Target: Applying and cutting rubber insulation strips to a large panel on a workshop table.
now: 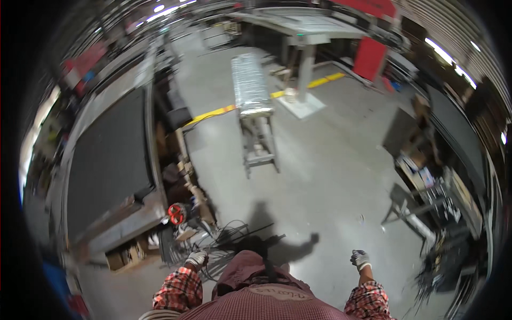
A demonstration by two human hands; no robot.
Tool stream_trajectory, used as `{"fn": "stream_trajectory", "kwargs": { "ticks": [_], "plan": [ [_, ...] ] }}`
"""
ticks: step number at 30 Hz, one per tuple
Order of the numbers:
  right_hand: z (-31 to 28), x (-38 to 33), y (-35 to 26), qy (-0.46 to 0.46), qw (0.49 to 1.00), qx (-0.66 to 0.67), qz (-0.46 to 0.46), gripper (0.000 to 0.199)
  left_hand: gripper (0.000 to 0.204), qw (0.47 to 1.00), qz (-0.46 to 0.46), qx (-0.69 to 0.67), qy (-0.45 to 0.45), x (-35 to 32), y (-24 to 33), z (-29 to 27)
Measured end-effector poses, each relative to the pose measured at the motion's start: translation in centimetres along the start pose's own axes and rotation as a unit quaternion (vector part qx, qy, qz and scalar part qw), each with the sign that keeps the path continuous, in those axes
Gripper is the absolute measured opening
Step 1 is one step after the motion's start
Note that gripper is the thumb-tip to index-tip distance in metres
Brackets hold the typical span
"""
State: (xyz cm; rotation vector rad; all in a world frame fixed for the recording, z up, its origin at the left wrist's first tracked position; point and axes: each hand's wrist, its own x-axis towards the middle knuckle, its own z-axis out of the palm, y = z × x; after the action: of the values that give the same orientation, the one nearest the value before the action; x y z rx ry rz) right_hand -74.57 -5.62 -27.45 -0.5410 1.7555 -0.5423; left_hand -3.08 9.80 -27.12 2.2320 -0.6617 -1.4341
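Black cables (220,246) near left hand (197,259)
Right hand (360,259) well apart; foil-topped stand (250,88) ahead; cannot tell either's openness or hold.

Script lettering (281,292), on maroon garment (240,308)

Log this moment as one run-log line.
left hand: gloved, near cables | right hand: gloved, over floor | held: nothing visible | ahead: silver-topped stand, yellow line

Crinkled, glossy silver wrapping (249,88) resembles foil above a metal-looking stand (261,159); the floor (330,176) is smooth with a faint sheen, the dark surface (109,165) matt. Left hand (197,259) and right hand (361,260) wear cloth gloves (362,261) below woven plaid sleeves (178,290).
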Motion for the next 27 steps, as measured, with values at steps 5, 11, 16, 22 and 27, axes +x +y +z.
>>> {"fn": "stream_trajectory", "kwargs": {
  "ticks": [5,11,16,22,27],
  "plan": [
    [10.2,3.9,-10.8,-0.062,0.998,0.006,-0.009,0.032,0.016,0.968,-0.158,-0.192,-0.031,1.6,-6.0,0.9],
    [26.7,5.8,-23.1,-0.293,0.952,0.002,-0.094,0.042,0.031,0.977,-0.043,0.209,0.001,5.2,9.0,1.4],
    [39.8,6.0,-36.2,-0.318,0.941,-0.070,-0.097,0.047,0.044,0.977,0.109,0.180,0.032,16.1,23.0,-3.6],
    [52.6,3.4,-50.0,-0.362,0.892,-0.155,-0.221,0.044,0.036,0.950,0.052,-0.282,0.121,33.1,30.5,-9.4],
    [63.3,3.7,-60.9,-0.385,0.815,-0.241,-0.359,0.033,0.048,0.925,0.013,-0.327,0.192,41.3,28.6,-13.2]
  ]
}}
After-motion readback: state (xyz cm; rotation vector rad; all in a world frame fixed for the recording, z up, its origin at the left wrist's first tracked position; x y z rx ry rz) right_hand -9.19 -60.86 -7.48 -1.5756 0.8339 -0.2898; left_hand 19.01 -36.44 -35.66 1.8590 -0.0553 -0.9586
